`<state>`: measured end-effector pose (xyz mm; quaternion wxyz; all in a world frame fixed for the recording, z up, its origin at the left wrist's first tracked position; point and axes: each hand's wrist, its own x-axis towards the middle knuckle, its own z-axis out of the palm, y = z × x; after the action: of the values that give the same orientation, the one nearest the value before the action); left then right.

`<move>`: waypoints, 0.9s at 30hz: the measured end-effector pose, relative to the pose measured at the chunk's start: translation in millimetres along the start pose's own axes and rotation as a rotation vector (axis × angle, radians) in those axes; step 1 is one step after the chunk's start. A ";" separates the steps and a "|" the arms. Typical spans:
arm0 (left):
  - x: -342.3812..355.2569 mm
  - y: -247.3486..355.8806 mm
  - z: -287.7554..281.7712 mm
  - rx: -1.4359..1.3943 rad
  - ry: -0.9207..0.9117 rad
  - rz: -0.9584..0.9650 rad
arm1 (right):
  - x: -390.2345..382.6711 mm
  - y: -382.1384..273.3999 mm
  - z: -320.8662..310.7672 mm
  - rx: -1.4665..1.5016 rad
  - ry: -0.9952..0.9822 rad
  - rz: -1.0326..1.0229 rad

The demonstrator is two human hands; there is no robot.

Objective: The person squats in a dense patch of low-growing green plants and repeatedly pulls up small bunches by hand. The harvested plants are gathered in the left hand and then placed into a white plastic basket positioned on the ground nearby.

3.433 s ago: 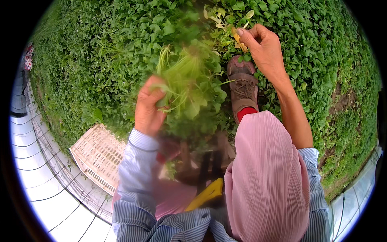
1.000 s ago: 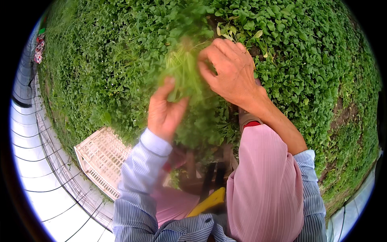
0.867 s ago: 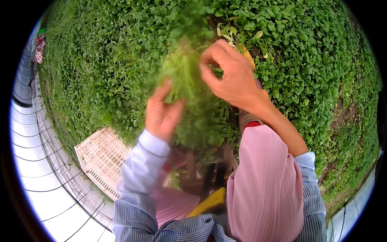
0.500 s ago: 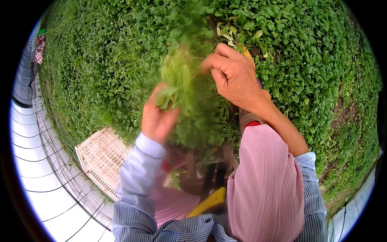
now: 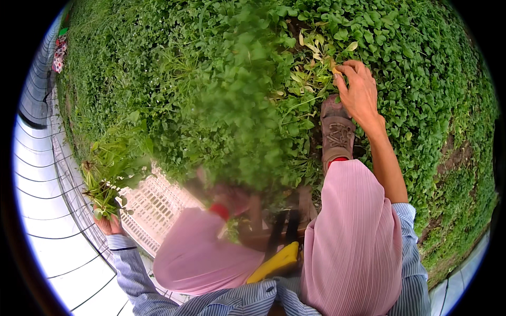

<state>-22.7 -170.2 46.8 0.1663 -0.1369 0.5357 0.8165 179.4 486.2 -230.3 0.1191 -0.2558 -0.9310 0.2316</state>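
Greens (image 5: pixel 109 167) gripped in L hand (image 5: pixel 108 226), R hand (image 5: pixel 361 92) curled nr yellow item (image 5: pixel 334 68), hold unclear

A cultivated plot (image 5: pixel 452 155) is shown, as most of the ground is covered by low, green leafy plants (image 5: pixel 416 84), densely grown, with brown soil left exposed in patches toward the right. The growing area is bordered on the left by pale sheeting (image 5: pixel 45 197) that is crossed by dark curved lines; whether it is roofed over cannot be told. A pale perforated crate (image 5: pixel 158 208) is set at the edge of the greenery.
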 end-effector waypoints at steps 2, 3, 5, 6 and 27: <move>-45.5 72.7 -68.5 0.049 0.043 0.121 | -1.5 5.1 4.6 -0.027 -0.052 0.024; -78.8 130.0 -101.2 0.176 0.171 0.200 | -1.6 5.7 11.2 -0.007 -0.050 0.023; -114.7 152.5 -136.5 0.376 0.543 0.380 | 0.1 6.7 10.9 -0.037 -0.036 -0.001; -115.2 138.1 -150.2 0.466 0.785 0.463 | 0.1 8.0 5.3 -0.060 -0.005 -0.020; 283.6 -287.6 331.5 0.994 0.085 0.315 | 15.1 -114.3 -29.1 0.444 -0.310 -0.470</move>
<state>-174.7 276.9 -176.7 0.0642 0.0077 0.8789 0.4726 128.4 418.0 -147.3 0.0792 0.0356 -0.8985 0.4303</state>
